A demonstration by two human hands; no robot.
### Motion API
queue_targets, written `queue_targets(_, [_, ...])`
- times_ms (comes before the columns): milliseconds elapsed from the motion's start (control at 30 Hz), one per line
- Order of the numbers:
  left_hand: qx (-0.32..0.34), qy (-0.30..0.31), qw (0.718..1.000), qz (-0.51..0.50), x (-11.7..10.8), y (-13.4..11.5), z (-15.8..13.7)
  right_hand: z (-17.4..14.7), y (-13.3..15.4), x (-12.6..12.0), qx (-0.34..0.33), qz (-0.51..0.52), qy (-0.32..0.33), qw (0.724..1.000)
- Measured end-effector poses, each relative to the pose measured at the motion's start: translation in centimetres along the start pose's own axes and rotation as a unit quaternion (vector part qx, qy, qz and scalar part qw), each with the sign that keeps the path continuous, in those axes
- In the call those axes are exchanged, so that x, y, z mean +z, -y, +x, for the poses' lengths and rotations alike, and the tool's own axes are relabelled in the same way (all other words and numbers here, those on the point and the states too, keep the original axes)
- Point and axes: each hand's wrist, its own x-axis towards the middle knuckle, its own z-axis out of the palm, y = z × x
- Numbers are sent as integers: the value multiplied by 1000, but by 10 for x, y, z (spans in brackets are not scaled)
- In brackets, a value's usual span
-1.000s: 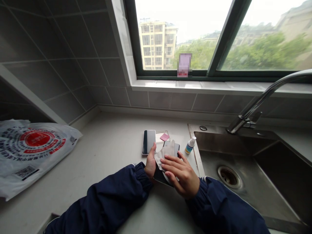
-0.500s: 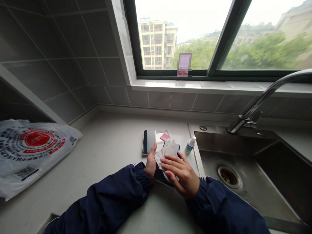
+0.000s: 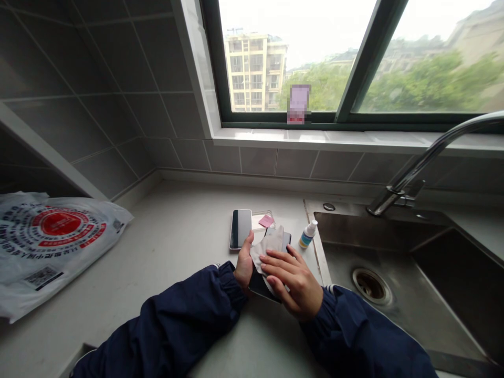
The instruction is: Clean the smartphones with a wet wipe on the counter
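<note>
The left hand (image 3: 244,265) grips the left edge of a dark smartphone (image 3: 260,284), at eight o'clock from the spray bottle (image 3: 306,237); the right hand (image 3: 298,283) presses a grey cloth (image 3: 271,245) onto it, fingers outstretched. The phone is likely light, stiff, slick and crackable, best held by its long edges.

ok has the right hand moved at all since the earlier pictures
No: judged against the sink drain, the right hand shows no clear shift in any direction, its fingers lying on the pale grey cloth.
</note>
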Motion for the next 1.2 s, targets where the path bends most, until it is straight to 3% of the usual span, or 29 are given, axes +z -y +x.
queue_targets(267, [3,17,1000,5,-6,-1,2,1,0,-1,0,-9,6,1000])
queue_targets(400, [-24,65,997,35,-5,-1,2,1,-14,-1,21,-62,22,998])
queue_targets(533, [-7,95,994,56,-6,2,0,0,-24,1,51,-108,8,993])
queue_targets(767, [2,47,998,33,-4,-1,-2,1,-2,-2,-35,-62,73,995])
queue_targets(900, [76,23,995,55,5,-11,-9,4,8,-9,-85,-43,59,994])
queue_targets(1000, [132,43,988,61,11,-16,-11,5,10,-11,-80,-53,17,995])
queue_targets(1200, [118,25,989,83,14,-13,-4,2,2,-6,-17,-101,2,995])
